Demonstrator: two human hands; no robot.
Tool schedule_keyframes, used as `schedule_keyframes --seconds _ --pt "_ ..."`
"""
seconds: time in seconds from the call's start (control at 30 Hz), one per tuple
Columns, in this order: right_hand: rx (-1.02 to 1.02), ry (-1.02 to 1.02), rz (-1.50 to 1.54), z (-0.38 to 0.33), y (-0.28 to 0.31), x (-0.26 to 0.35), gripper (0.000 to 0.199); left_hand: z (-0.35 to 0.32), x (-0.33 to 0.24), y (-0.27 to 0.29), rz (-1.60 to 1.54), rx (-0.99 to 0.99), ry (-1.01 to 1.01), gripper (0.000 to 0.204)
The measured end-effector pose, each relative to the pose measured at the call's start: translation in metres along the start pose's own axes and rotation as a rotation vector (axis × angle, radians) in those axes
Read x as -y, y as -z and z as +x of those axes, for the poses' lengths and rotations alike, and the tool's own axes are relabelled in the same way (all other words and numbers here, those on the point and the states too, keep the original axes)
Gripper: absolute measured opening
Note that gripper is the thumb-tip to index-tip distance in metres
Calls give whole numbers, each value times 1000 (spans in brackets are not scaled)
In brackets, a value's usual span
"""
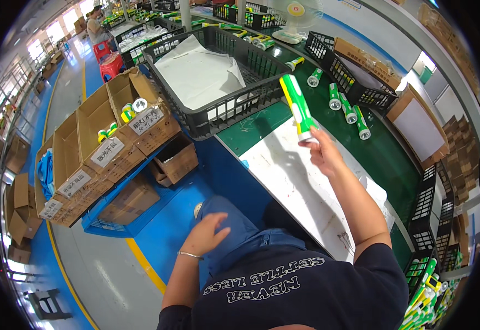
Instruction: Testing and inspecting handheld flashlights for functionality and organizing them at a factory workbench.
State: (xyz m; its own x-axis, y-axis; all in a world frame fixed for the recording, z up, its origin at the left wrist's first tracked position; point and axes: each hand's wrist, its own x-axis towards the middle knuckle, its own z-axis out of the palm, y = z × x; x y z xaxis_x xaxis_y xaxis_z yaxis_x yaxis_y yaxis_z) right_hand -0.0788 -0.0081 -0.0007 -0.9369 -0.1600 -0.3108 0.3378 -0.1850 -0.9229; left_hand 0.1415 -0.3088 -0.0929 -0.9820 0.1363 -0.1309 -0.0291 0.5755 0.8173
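One green-and-yellow flashlight (296,104) is standing upright, slightly tilted, in the air above the far part of the white sheet (275,170), with the right hand (326,154) grasping its lower end between thumb and fingers. Left of the sheet, the left hand (207,234) is hanging empty, fingers loosely bent (whether it is brushing the blue trousers (234,225), I cannot tell). Several loose flashlights (350,114) are lying beyond the sheet's right side, and a black crate (196,129) is sitting past its far end. For good control, the fingertips should be pressing evenly, since the long body is extending unsupported above them; the free hand could be steadying it.
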Motion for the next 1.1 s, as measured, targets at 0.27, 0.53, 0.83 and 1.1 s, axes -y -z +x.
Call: schedule_keyframes --seconds 0.27,0.53,0.83,1.1 --pt "572 483 -517 -26 -35 37 47 49 -76 86 -144 -573 -392 55" --pt "735 357 -809 -6 -84 50 36 84 -93 72 -905 417 -45 51" --pt "841 207 -698 89 -147 65 35 163 -62 129 -1032 393 110 42" --pt "754 258 -646 212 -207 128 34 239 -44 243 -657 88 -139 52"
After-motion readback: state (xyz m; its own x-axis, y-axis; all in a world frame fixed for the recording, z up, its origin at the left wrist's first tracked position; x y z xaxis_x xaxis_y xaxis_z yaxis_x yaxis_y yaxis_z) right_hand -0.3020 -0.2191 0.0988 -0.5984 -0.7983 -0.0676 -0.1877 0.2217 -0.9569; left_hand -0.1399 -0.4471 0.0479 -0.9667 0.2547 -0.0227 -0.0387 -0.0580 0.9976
